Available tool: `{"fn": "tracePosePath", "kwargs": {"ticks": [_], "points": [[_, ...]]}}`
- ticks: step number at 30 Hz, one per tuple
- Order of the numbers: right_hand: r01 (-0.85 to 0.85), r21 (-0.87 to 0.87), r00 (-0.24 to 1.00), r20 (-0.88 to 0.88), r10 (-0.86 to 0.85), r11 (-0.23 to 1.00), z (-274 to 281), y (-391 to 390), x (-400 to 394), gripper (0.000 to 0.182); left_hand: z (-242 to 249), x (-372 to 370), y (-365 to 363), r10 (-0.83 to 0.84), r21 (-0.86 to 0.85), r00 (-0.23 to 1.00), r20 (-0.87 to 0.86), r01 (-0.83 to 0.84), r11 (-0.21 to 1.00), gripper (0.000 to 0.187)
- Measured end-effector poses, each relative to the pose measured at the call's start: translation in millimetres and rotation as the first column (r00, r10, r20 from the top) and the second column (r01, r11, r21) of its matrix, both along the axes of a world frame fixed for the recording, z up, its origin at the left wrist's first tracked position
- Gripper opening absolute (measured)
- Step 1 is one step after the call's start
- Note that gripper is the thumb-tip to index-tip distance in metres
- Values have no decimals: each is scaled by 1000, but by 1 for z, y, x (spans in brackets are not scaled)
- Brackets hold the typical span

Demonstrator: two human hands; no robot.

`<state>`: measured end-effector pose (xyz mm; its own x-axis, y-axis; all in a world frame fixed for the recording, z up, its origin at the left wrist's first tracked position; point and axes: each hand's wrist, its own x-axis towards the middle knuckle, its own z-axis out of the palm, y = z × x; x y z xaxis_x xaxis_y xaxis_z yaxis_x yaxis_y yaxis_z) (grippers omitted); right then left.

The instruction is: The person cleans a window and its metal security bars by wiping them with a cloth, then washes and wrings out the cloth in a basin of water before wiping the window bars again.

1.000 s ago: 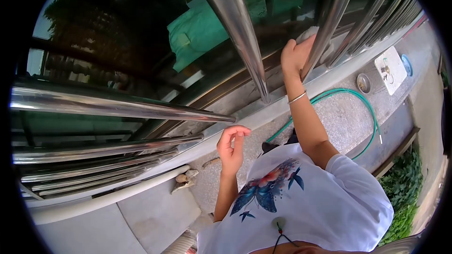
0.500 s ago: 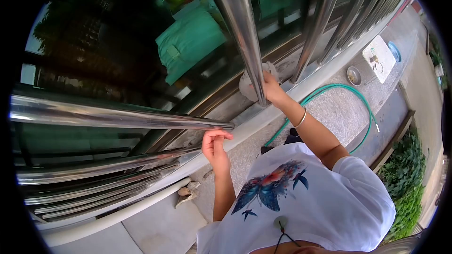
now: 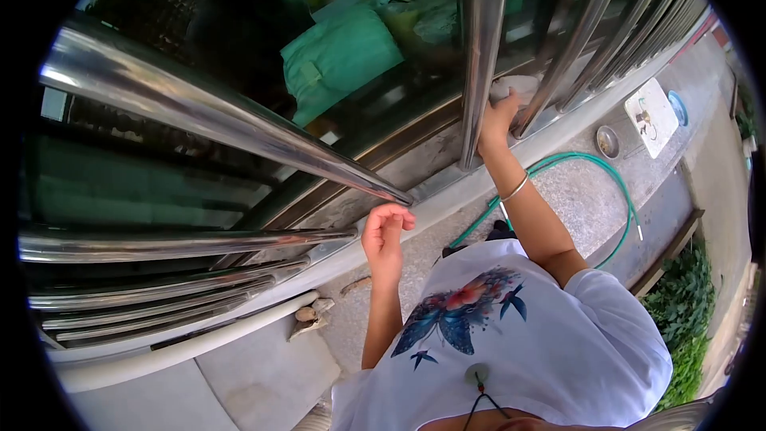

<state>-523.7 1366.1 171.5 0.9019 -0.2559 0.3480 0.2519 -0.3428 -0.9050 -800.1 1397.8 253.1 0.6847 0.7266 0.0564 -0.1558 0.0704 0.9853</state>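
My right hand [image 3: 498,121] reaches between two upright metal bars [image 3: 483,56] and is closed on a greyish-white cloth [image 3: 523,89]. The cloth lies against the window ledge behind the bars, and my fingers partly cover it. A bracelet circles my right wrist. My left hand [image 3: 386,233] is half curled and holds nothing, with a gap between thumb and fingers. It hovers beside the foot of another metal bar [image 3: 343,166], close to the white sill edge [image 3: 435,206]. Behind the bars is a dark window pane [image 3: 199,56].
A green hose [image 3: 618,183] loops over the concrete ground to the right. Beyond it are a metal bowl [image 3: 607,142], a white board [image 3: 653,116] with small items and a blue basin [image 3: 677,108]. A white pipe [image 3: 183,345] runs low at left, near some stones [image 3: 307,315].
My right hand has moved the cloth along the ledge, up and right, past the bar into the gap beyond it. The view has shifted; my left hand stays curled near the bar's foot.
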Motion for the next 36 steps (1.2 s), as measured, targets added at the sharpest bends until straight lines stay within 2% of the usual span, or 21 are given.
{"fn": "tracePosePath", "kwargs": {"ticks": [1, 2, 4, 5, 9, 11, 13, 15, 17, 18, 19, 20, 21, 22, 23, 24, 26, 27, 30, 32, 36], "points": [[-193, 170, 973, -93, 211, 966, -4, -3, -14, 44, 0, 2, 0, -10, -6, 1000, -1, 10, 1000, 7], [-337, 565, 769, -296, 566, 753, 4, -8, -26, 40, 0, 4, 1, -13, -14, 1000, 1, 13, 1000, 8], [-173, 880, 349, -366, 863, 443, 18, -22, -33, 33, 0, 5, 3, -37, -19, 999, 6, 37, 999, 9], [-170, 906, 319, -322, 891, 388, 29, -32, -36, 31, 0, 4, 5, -50, -10, 999, 10, 50, 999, 8], [-508, 732, 571, -108, 814, 454, 59, -82, -58, 48, -1, 2, 5, -56, -18, 998, -2, 56, 998, 8], [-465, 792, 563, -81, 823, 396, 85, -128, -66, 51, -1, 3, 4, -37, -16, 999, -10, 37, 999, 8], [-523, 791, 389, -108, 915, 316, 91, -193, -52, 53, -1, 2, 2, -34, -30, 999, -9, 34, 999, 8], [-423, 837, 320, -221, 921, 348, 74, -260, -26, 54, -2, 3, -1, -31, -35, 999, -21, 30, 999, 8], [-360, 761, 356, -422, 834, 539, 21, -321, 12, 48, -2, 4, -5, -43, -34, 998, -36, 41, 999, 8], [-357, 760, 367, -420, 830, 543, 4, -340, 19, 48, -4, 6, -7, -45, -44, 998, -48, 43, 998, 8], [-526, 457, 446, -570, 690, 717, -12, -356, 28, 44, -5, 9, -9, -45, -49, 997, -56, 42, 998, 8], [-616, 90, 553, -658, 511, 783, -27, -372, 29, 40, -3, 8, -10, -57, -48, 997, -60, 55, 997, 8], [-631, -296, 680, -656, 327, 717, -35, -382, 39, 37, -3, 11, -10, -35, -24, 997, -66, 34, 999, 8], [-564, -629, 800, -578, 163, 535, -39, -389, 44, 34, -2, 11, -13, -11, -1, 996, -83, 11, 1000, 8], [-541, -128, 676, -655, 339, 831, -15, -376, 38, 34, 0, 10, -16, -16, 0, 995, -97, 16, 1000, 8], [-508, 171, 581, -656, 482, 844, 18, -359, 34, 35, -1, 13, -19, 24, 3, 996, -88, -24, 1000, 7], [-558, 251, 506, -653, 564, 791, 36, -350, 46, 38, -2, 22, -27, 99, 7, 993, -71, -99, 995, 6], [-611, 190, 537, -613, 579, 769, 45, -340, 48, 39, -4, 25, -32, 132, 7, 989, -61, -132, 991, 6], [-730, 101, 525, -552, 648, 676, 67, -314, 56, 40, 7, 39, -50, 105, 58, 988, -114, -99, 993, 8], [-844, 128, 398, -504, 767, 522, 79, -300, 62, 40, 13, 52, -64, 92, 90, 990, -105, -82, 993, 7], [-901, 63, 359, -447, 819, 429, 99, -285, 73, 42, 22, 71, -85, 38, 166, 997, -67, -27, 986, 6]]}}
